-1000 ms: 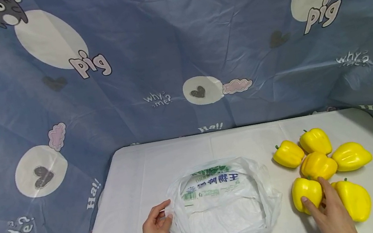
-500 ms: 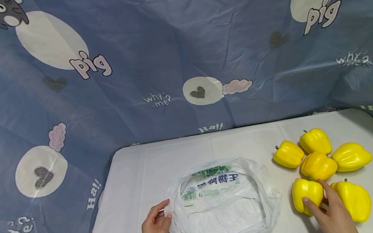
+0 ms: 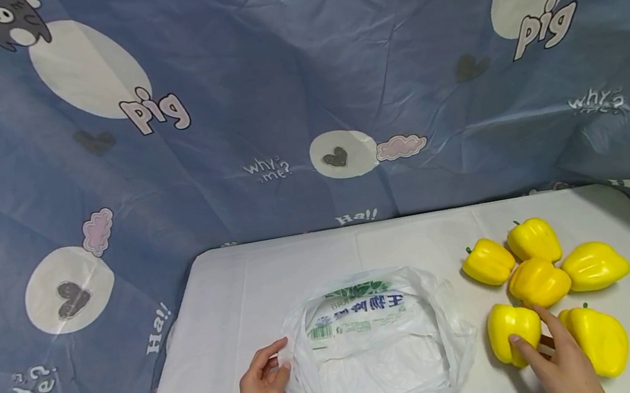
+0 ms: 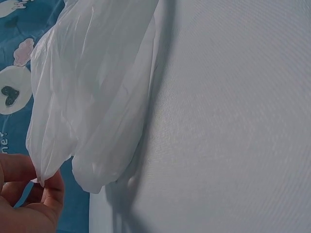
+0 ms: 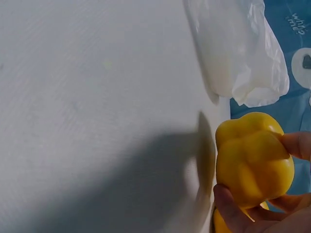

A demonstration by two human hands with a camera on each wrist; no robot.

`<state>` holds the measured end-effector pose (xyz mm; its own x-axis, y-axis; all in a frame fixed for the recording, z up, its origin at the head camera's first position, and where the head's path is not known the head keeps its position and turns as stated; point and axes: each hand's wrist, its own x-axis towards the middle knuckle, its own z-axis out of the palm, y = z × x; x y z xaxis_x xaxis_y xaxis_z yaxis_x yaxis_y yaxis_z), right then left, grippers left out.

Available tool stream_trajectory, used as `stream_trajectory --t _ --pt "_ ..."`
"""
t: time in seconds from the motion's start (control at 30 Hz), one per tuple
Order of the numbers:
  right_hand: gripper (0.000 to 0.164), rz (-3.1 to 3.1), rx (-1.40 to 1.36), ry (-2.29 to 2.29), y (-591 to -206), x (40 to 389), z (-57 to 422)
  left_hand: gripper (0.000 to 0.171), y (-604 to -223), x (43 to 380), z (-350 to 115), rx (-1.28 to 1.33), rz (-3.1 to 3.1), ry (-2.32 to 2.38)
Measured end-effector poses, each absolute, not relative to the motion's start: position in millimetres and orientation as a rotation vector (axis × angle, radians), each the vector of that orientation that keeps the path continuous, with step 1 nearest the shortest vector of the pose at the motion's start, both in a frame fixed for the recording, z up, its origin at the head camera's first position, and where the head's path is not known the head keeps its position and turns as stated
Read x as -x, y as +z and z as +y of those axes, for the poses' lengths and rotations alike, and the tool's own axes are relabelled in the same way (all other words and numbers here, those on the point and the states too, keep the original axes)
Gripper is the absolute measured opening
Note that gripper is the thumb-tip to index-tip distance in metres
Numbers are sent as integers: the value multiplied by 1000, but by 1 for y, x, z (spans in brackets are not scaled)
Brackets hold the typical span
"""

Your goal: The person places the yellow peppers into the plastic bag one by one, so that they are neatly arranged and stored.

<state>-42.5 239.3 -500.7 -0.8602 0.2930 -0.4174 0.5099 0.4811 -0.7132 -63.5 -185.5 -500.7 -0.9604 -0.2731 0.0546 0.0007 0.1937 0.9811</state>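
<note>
Counter (image 3: 230, 289): topped in white with a faint weave, crossed by thin crease lines and rounded at both far corners; its far right corner is dimmed.
Backdrop (image 3: 247, 96): blue cloth, hung beyond the far edge and along the left and right sides, wrinkled and printed with grey pigs, hearts, pale ovals, pink clouds and the words "pig", "why me?" and "Ha!!".
Shadow (image 5: 131, 184): cast broad and soft over the white surface in the right wrist view.
White bag (image 3: 384, 374): laid at the near middle, its mouth spread wide; green and dark blue print is seen on its far wall.
Left hand (image 3: 263, 388): the bag's left rim is pinched between thumb and fingers.
Right hand (image 3: 557, 357): a yellow pepper (image 3: 511, 330) is gripped between thumb and fingers, to the right of the bag; whether it is lifted clear cannot be told.
Other peppers: five, all yellow, grouped on the right: far-left pepper (image 3: 488, 263), farthest pepper (image 3: 534, 241), middle pepper (image 3: 538, 282), rightmost pepper (image 3: 595, 265) and nearest pepper (image 3: 600, 339), the last just beside the right hand.
</note>
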Motion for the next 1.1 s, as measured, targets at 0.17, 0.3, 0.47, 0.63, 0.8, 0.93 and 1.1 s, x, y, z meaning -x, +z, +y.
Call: stream_trajectory --t 0.17,0.3,0.47,0.63,0.8,0.93,1.1 --pt "102 2521 -667 -1339 -496 43 237 40 -501 63 -185 -245 -2236 -1869" --pt "103 2549 -662 -1355 -493 42 235 40 -501 62 -184 -239 -2227 -1882" --pt "101 2569 -655 -1367 -489 40 233 40 -501 61 -184 -252 -2235 -1891" --pt "99 2562 -643 -1403 -485 39 232 38 -501 61 -184 -252 -2235 -1901" --pt "93 2585 -616 -1425 -481 38 230 39 -501 62 -184 -244 -2229 -1908" --pt "88 2649 -572 -1432 -479 38 227 39 -501 62 -184 -244 -2225 -1910" --pt "79 2759 -508 -1440 -475 37 224 40 -501 62 -184 -229 -2211 -1915"
